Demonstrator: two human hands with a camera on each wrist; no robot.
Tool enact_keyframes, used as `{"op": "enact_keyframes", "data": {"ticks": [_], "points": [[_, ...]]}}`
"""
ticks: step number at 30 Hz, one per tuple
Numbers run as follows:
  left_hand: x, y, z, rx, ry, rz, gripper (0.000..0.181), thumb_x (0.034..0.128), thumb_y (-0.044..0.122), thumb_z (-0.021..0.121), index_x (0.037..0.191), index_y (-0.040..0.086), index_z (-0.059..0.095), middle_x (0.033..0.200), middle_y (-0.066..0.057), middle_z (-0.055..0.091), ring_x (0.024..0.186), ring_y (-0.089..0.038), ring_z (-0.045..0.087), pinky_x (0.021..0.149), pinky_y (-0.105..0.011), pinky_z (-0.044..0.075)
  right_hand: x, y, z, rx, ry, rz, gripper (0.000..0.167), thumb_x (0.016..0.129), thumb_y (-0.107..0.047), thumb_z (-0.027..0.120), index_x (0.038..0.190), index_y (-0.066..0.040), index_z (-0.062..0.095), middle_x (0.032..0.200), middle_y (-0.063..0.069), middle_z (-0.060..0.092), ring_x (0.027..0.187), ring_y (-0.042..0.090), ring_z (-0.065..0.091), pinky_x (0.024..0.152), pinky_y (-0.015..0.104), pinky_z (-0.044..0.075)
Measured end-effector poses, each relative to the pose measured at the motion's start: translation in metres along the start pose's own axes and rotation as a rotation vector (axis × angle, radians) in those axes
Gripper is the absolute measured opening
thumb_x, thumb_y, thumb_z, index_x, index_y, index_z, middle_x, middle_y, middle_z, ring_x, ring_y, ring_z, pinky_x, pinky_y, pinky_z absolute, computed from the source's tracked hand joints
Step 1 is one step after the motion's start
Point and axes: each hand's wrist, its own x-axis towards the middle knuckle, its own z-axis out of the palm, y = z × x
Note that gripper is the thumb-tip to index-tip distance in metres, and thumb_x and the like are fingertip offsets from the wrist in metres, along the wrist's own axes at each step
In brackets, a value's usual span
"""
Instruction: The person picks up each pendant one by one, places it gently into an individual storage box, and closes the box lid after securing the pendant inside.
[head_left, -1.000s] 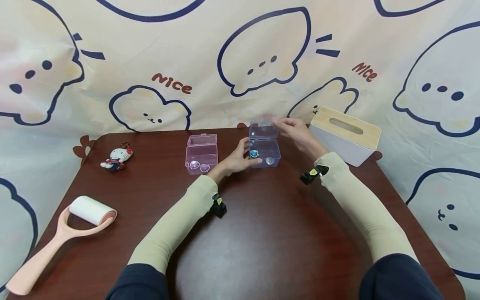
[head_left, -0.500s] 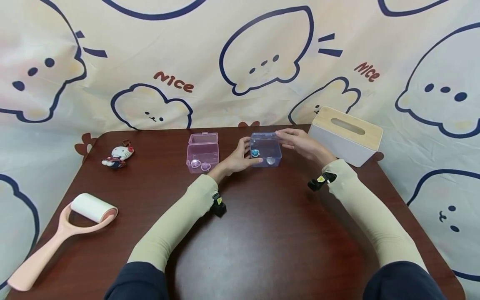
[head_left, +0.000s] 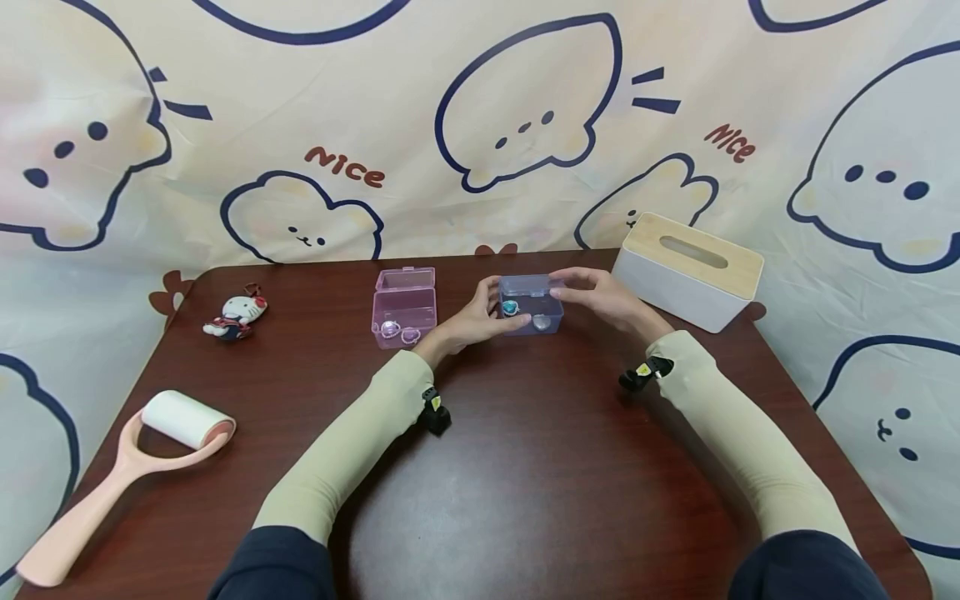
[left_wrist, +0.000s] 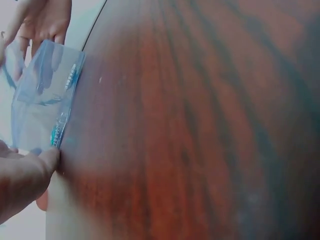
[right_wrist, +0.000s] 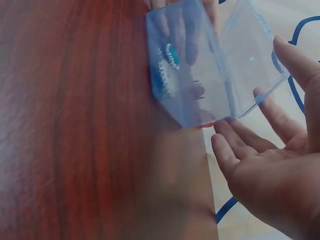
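A small clear blue plastic box (head_left: 531, 312) stands on the table with its hinged lid (head_left: 525, 285) partly raised. Inside lie a beaded trinket with a teal centre (head_left: 510, 307) and a pale one (head_left: 542, 322). My left hand (head_left: 472, 320) grips the box's left side, thumb along the front and fingers behind. On the right, my right hand (head_left: 606, 300) pinches the lid's edge between thumb and index finger; its other fingers are spread apart in the right wrist view. Left of the hands, a pink plastic box (head_left: 405, 310) stands with its lid up, holding two beaded trinkets.
A white tissue box (head_left: 686, 271) with a wooden top stands at the back right. On the left lie a cat-figure keychain (head_left: 236, 317) and a lint roller (head_left: 131, 475) with a pink handle. A patterned cloth (head_left: 480, 125) hangs behind the brown table (head_left: 525, 483).
The blue box's lid has swung down from upright towards the front. My right hand has lowered with it and shifted slightly right. The left hand keeps its grip on the box.
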Motion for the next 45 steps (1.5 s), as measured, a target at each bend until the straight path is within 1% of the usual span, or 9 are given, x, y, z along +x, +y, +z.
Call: {"op": "enact_keyframes", "data": {"ticks": [5, 19, 23, 26, 30, 33, 36, 40, 45], "points": [[0.000, 0.002, 0.003, 0.008, 0.014, -0.009, 0.094, 0.1014, 0.051, 0.057, 0.163, 0.013, -0.002, 0.169, -0.011, 0.021, 0.160, -0.026, 0.020, 0.130, -0.050, 0.020, -0.003, 0.009, 0.004, -0.005, -0.023, -0.030, 0.060, 0.092, -0.030, 0.079, 0.145, -0.012, 0.057, 0.157, 0.012, 0.049, 0.146, 0.033, 0.047, 0.122, 0.054, 0.037], [0.003, 0.003, 0.003, 0.080, 0.037, 0.001, 0.084, 0.1040, 0.032, 0.061, 0.162, 0.010, 0.004, 0.170, -0.016, 0.020, 0.162, -0.027, 0.014, 0.132, -0.046, 0.015, -0.008, 0.015, 0.014, -0.013, -0.021, -0.058, 0.056, 0.094, -0.022, 0.077, 0.145, -0.011, 0.054, 0.156, 0.014, 0.048, 0.143, 0.038, 0.052, 0.116, 0.055, 0.044], [0.002, 0.008, 0.001, 0.100, 0.052, -0.005, 0.092, 0.1030, 0.038, 0.062, 0.165, 0.011, -0.002, 0.174, -0.016, 0.010, 0.163, -0.029, 0.009, 0.132, -0.046, 0.016, -0.009, 0.010, 0.015, -0.095, -0.033, -0.096, 0.060, 0.093, -0.022, 0.078, 0.146, -0.009, 0.052, 0.156, 0.016, 0.048, 0.145, 0.039, 0.047, 0.120, 0.058, 0.039], [-0.004, 0.023, -0.004, 0.111, 0.101, 0.017, 0.097, 0.1006, 0.043, 0.064, 0.166, 0.013, -0.001, 0.174, -0.015, 0.006, 0.162, -0.031, 0.010, 0.131, -0.046, 0.017, -0.011, -0.004, 0.018, -0.170, 0.004, -0.179, 0.059, 0.094, -0.025, 0.077, 0.146, -0.008, 0.054, 0.156, 0.015, 0.049, 0.148, 0.037, 0.044, 0.123, 0.058, 0.034], [-0.022, 0.050, -0.026, 0.139, 0.171, 0.058, 0.094, 0.0964, 0.049, 0.069, 0.167, 0.021, 0.012, 0.174, -0.009, 0.016, 0.160, -0.032, 0.021, 0.128, -0.050, 0.026, -0.008, -0.037, 0.029, -0.250, 0.060, -0.275, 0.055, 0.096, -0.033, 0.073, 0.144, -0.011, 0.057, 0.153, 0.010, 0.054, 0.147, 0.033, 0.045, 0.122, 0.056, 0.035], [-0.048, 0.062, -0.058, 0.194, 0.204, 0.057, 0.088, 0.0947, 0.052, 0.070, 0.165, 0.028, 0.022, 0.172, -0.003, 0.024, 0.158, -0.030, 0.027, 0.125, -0.053, 0.032, 0.007, -0.067, 0.049, -0.297, 0.021, -0.307, 0.057, 0.097, -0.038, 0.071, 0.145, -0.011, 0.056, 0.151, 0.008, 0.056, 0.145, 0.031, 0.048, 0.121, 0.054, 0.038], [-0.074, 0.064, -0.088, 0.235, 0.203, 0.013, 0.088, 0.0947, 0.051, 0.070, 0.165, 0.028, 0.021, 0.172, -0.002, 0.022, 0.159, -0.029, 0.024, 0.126, -0.056, 0.030, 0.022, -0.087, 0.072, -0.310, -0.029, -0.278, 0.058, 0.099, -0.040, 0.069, 0.147, -0.012, 0.054, 0.151, 0.008, 0.056, 0.144, 0.028, 0.050, 0.120, 0.050, 0.041], [-0.102, 0.049, -0.118, 0.210, 0.170, -0.074, 0.101, 0.0929, 0.045, 0.075, 0.167, 0.026, 0.008, 0.174, -0.008, 0.012, 0.161, -0.034, 0.015, 0.127, -0.060, 0.023, 0.041, -0.097, 0.102, -0.251, -0.070, -0.175, 0.060, 0.101, -0.039, 0.065, 0.151, -0.012, 0.048, 0.151, 0.011, 0.055, 0.143, 0.029, 0.051, 0.118, 0.048, 0.043], [-0.128, 0.015, -0.143, 0.135, 0.145, -0.193, 0.120, 0.0883, 0.033, 0.082, 0.166, 0.022, -0.009, 0.175, -0.013, -0.003, 0.163, -0.034, 0.001, 0.130, -0.058, 0.013, 0.069, -0.096, 0.138, -0.113, -0.142, -0.026, 0.068, 0.104, -0.036, 0.060, 0.159, -0.007, 0.033, 0.153, 0.017, 0.051, 0.144, 0.031, 0.049, 0.120, 0.046, 0.041]]}}
